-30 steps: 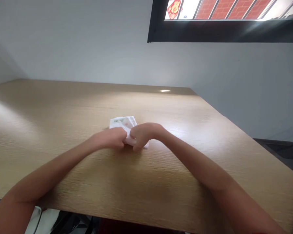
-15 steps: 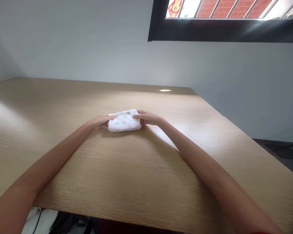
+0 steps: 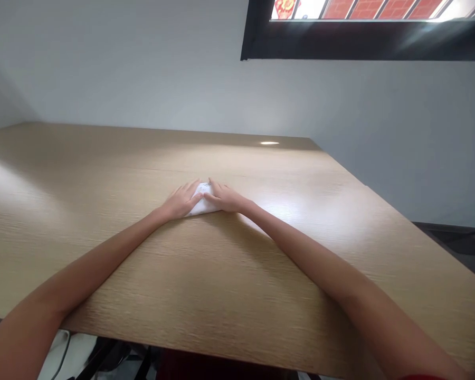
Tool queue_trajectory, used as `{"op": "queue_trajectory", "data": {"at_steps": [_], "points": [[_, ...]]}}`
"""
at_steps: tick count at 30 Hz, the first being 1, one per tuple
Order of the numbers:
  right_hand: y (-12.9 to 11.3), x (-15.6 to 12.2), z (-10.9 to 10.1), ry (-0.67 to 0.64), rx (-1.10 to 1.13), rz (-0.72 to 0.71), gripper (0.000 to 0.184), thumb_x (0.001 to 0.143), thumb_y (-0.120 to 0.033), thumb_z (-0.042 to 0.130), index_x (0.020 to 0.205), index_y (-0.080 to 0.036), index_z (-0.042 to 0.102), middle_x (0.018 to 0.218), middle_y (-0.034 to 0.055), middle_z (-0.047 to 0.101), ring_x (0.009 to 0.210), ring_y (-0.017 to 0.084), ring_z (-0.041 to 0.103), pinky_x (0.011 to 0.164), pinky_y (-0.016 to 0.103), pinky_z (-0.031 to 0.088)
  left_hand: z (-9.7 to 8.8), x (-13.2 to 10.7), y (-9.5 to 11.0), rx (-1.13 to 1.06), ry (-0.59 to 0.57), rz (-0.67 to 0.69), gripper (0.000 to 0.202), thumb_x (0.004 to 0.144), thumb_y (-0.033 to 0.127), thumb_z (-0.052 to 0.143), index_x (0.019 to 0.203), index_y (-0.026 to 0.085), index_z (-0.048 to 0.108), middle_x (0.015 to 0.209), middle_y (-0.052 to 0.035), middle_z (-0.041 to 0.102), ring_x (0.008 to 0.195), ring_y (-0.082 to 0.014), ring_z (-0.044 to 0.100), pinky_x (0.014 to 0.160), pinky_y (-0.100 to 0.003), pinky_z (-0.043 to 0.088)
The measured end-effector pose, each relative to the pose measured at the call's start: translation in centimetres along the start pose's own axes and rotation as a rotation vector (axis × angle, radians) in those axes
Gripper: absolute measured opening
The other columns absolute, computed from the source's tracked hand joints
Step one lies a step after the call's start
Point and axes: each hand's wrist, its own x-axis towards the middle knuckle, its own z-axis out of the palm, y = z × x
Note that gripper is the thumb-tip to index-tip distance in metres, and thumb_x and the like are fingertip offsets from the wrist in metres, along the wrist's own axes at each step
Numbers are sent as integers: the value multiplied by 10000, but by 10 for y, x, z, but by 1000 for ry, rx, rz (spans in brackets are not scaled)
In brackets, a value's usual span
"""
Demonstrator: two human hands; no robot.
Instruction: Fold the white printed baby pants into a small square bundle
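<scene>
A folded white cloth (image 3: 204, 205) with a small faint print lies on the wooden table, around the middle of the view. My left hand (image 3: 181, 200) rests flat over its left part, fingers stretched out and pointing away from me. On its right part lies my right hand (image 3: 224, 198), palm down with the fingers spread. Both thumbs point inward and almost meet over the cloth. Only a middle patch and the near edge of the cloth show; its two ends are hidden under my hands.
The broad wooden table (image 3: 174, 295) reaches back to a grey wall (image 3: 142, 63). A dark-framed window (image 3: 340, 39) with bars is at the upper right. Below the near table edge, at the lower left, are a white item (image 3: 77, 351) and dark shapes I cannot make out.
Both hands have gone from gripping the ends of the cloth to lying flat on top of it. The cloth, raised a little before, now looks flatter. The view has tilted slightly down.
</scene>
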Motion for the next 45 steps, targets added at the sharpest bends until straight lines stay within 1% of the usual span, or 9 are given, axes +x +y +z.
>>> {"op": "queue_trajectory", "data": {"at_steps": [5, 10, 15, 18, 24, 29, 37, 42, 45], "points": [[21, -22, -2, 105, 245, -117, 684, 813, -456, 484, 1349, -117, 229, 1351, 153, 327, 1219, 288, 308, 997, 425, 265, -9, -3, -15, -238, 58, -110, 461, 867, 425, 304, 1169, 144, 510, 1223, -76, 514, 1115, -213, 452, 963, -324, 330], [29, -33, 0, 157, 401, -197, 773, 661, -212, 583, 1347, -123, 237, 1354, 137, 325, 1208, 267, 333, 994, 394, 297, -16, -14, -20, -449, 62, -181, 387, 795, 483, 435, 939, 145, 560, 893, -45, 639, 755, -177, 593, 615, -244, 462], [24, -31, 4, 290, 474, -25, 465, 735, -106, 414, 1199, -142, 434, 1115, 94, 555, 1005, 205, 516, 880, 377, 413, -22, -39, -2, -667, -216, -176, 317, 751, 447, 524, 656, 145, 504, 534, -2, 571, 416, -112, 490, 417, -215, 384], [15, -34, 10, 360, 495, -9, 358, 786, -110, 371, 1123, -160, 481, 1093, 86, 570, 990, 190, 525, 867, 372, 423, -22, -49, 12, -794, -369, -109, 279, 771, 377, 491, 636, 138, 540, 572, -16, 576, 472, -125, 518, 462, -235, 418], [-2, -52, 16, 413, 294, -73, 348, 836, -141, 317, 1162, -138, 436, 1147, 142, 511, 1073, 225, 463, 896, 415, 408, -12, -45, 10, -233, 50, -30, 283, 800, 280, 388, 944, 155, 597, 1046, -65, 578, 976, -217, 501, 881, -360, 385], [-25, -82, 15, 384, -54, -244, 434, 871, -233, 355, 1298, -168, 315, 1331, 158, 301, 1242, 289, 252, 1008, 511, 236, 2, -54, 16, 104, 11, 82, 450, 885, 399, 315, 1268, 180, 403, 1254, -99, 439, 1127, -254, 381, 960, -424, 303], [-53, -143, 17, 123, -190, -301, 823, 721, -426, 554, 1384, -143, 156, 1440, 166, 26, 1285, 402, 8, 976, 607, 178, 27, -85, 74, 177, -80, 316, 637, 822, 491, 432, 1354, 173, 286, 1364, -145, 310, 1201, -359, 280, 1002, -580, 147], [-52, -232, 22, 235, -194, -228, 729, 727, -379, 535, 1367, -188, 243, 1427, 123, 145, 1260, 398, 184, 947, 552, 319, 54, -122, 148, 75, -171, 374, 803, 827, 554, 367, 1409, 124, 16, 1431, -201, 110, 1263, -442, 123, 973, -662, 136], [-38, -300, 18, 328, -221, -73, 548, 790, -324, 530, 1309, -281, 360, 1323, 62, 363, 1165, 302, 398, 863, 378, 456, 75, -138, 200, 10, -391, 490, 611, 901, 449, 259, 1410, 159, 86, 1423, -150, 194, 1295, -332, 177, 1023, -539, 254]]}}
